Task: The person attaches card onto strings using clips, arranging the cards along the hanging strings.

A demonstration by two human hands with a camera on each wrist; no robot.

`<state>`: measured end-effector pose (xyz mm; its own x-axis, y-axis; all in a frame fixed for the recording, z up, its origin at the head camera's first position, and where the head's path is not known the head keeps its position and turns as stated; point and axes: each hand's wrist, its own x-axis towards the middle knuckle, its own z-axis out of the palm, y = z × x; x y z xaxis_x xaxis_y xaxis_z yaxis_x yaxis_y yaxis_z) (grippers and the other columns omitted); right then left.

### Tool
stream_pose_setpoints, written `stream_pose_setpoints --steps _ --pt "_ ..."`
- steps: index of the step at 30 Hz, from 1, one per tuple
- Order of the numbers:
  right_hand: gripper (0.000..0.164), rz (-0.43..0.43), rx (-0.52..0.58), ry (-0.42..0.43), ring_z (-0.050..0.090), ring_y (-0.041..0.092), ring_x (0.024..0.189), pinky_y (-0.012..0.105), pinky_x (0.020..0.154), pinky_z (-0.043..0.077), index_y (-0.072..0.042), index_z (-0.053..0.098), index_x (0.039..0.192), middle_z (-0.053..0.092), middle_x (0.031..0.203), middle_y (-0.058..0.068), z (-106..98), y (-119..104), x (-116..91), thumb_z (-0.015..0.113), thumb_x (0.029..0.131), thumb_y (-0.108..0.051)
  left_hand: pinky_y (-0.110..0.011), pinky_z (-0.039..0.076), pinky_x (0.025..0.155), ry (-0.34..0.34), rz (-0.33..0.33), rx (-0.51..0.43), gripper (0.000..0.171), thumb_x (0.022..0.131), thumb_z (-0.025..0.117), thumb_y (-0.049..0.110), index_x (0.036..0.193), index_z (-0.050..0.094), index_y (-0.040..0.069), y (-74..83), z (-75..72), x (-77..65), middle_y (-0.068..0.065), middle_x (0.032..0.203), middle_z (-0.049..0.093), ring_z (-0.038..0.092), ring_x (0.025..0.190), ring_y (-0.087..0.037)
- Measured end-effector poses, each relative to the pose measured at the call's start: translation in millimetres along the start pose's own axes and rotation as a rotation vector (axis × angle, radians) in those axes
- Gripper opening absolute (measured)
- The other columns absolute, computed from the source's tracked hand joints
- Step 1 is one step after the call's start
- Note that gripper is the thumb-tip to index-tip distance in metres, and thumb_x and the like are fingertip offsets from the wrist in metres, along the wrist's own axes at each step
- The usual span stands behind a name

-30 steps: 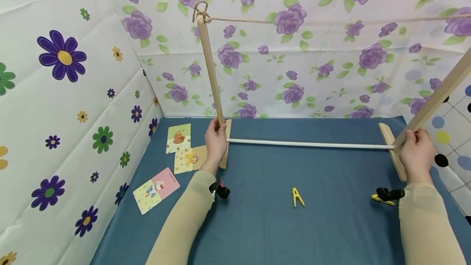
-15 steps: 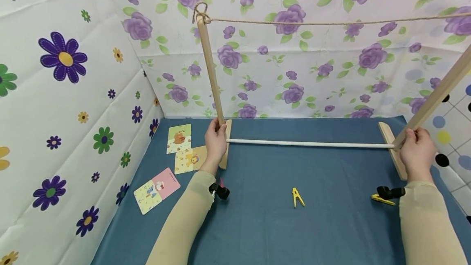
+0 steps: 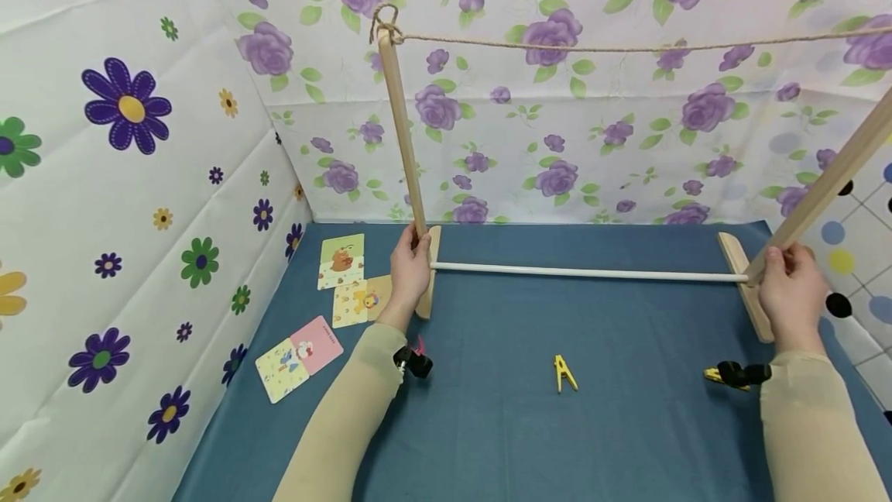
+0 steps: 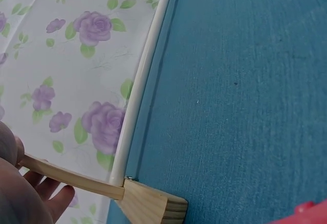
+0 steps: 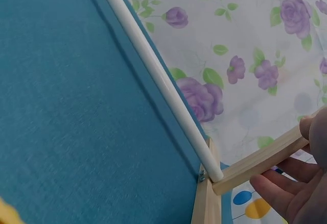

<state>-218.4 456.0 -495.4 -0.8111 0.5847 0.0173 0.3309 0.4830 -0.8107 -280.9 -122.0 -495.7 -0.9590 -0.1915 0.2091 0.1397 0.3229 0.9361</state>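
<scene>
My left hand (image 3: 409, 273) grips the lower end of the left wooden post (image 3: 400, 115), just above its wooden foot (image 3: 428, 300). At the other side my right hand (image 3: 793, 293) holds the right wooden post (image 3: 836, 177) low down, near its foot (image 3: 756, 314). Between the feet runs a white rod (image 3: 585, 273), low over the blue cloth. A twine line (image 3: 592, 49) is knotted round the left post's top and leaves the head view at the right, sagging slightly. Both wrist views show fingers (image 4: 57, 199) around the posts; the right post's top is out of view.
One yellow clothespin (image 3: 563, 373) lies mid-cloth; another (image 3: 714, 375) is partly behind the right wrist camera. Something pink (image 3: 420, 345) is by the left wrist. Cards (image 3: 341, 260) lie at the left. Floral sheets (image 3: 516, 146) hang behind and beside the blue cloth (image 3: 502, 440).
The twine, nearly straight a second ago, now dips a little in the middle. Both hands keep their hold on the posts. The head view has shifted slightly.
</scene>
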Motion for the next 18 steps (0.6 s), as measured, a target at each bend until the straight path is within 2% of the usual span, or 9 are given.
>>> stream_pose_setpoints --steps 2,4,6,8,11,14,18 --pt "0.058 0.002 0.013 0.002 0.051 0.042 0.144 0.009 0.067 0.04 -0.018 0.036 0.169 0.045 0.165 0.017 -0.8 1.1 -2.6 0.034 0.115 -0.042 -0.053 0.051 0.104 -0.016 -0.002 0.001 0.047 0.115 0.054 0.02 0.16 0.048 0.006 0.0 -0.4 -1.1 -0.022 0.143 0.063 0.061 0.13 -0.036" --pt "0.058 0.011 0.011 0.004 0.049 0.04 0.146 0.009 0.066 0.04 -0.022 0.033 0.17 0.043 0.166 0.015 -1.7 2.3 -5.6 0.034 0.116 -0.042 -0.052 0.051 0.105 -0.028 -0.006 -0.013 0.049 0.115 0.053 0.019 0.162 0.045 0.006 0.0 -1.0 -2.5 -0.022 0.147 0.06 0.06 0.133 -0.035" --pt "0.058 0.022 0.0 0.002 0.047 0.038 0.148 0.018 0.077 0.052 -0.026 0.029 0.171 0.041 0.168 0.013 -2.0 3.4 -8.6 0.033 0.116 -0.043 -0.052 0.051 0.107 -0.031 -0.011 -0.034 0.05 0.116 0.052 0.018 0.163 0.043 0.007 -1.1 -1.9 -3.9 -0.021 0.15 0.058 0.059 0.135 -0.034" --pt "0.059 0.026 -0.011 -0.001 0.044 0.036 0.151 0.034 0.095 0.056 -0.028 0.026 0.172 0.038 0.169 0.011 -1.7 4.6 -11.4 0.032 0.116 -0.043 -0.05 0.051 0.107 -0.029 -0.015 -0.05 0.049 0.116 0.052 0.018 0.163 0.043 0.009 -2.1 -3.1 -6.1 -0.018 0.152 0.056 0.058 0.137 -0.033" --pt "0.059 0.017 -0.02 -0.016 0.039 0.038 0.153 0.057 0.117 0.041 -0.028 0.021 0.173 0.035 0.171 0.012 -1.9 7.0 -15.7 0.032 0.116 -0.042 -0.049 0.051 0.108 -0.027 -0.019 -0.065 0.048 0.115 0.052 0.017 0.163 0.045 0.01 -4.8 -5.2 -9.2 -0.016 0.153 0.056 0.056 0.139 -0.032" --pt "0.059 0.015 -0.023 -0.026 0.037 0.039 0.154 0.062 0.119 0.036 -0.028 0.019 0.173 0.034 0.171 0.013 -3.0 9.6 -20.6 0.032 0.116 -0.04 -0.048 0.049 0.11 -0.032 -0.014 -0.071 0.047 0.115 0.053 0.017 0.161 0.046 0.009 -7.0 -8.2 -13.1 -0.016 0.153 0.056 0.054 0.14 -0.032" --pt "0.06 0.018 -0.032 -0.036 0.036 0.04 0.154 0.065 0.116 0.037 -0.028 0.017 0.173 0.034 0.171 0.015 -5.9 13.2 -26.8 0.032 0.116 -0.04 -0.05 0.046 0.114 -0.046 -0.022 -0.089 0.047 0.115 0.053 0.018 0.161 0.046 0.009 -7.6 -13.3 -20.3 -0.016 0.154 0.054 0.051 0.143 -0.034"
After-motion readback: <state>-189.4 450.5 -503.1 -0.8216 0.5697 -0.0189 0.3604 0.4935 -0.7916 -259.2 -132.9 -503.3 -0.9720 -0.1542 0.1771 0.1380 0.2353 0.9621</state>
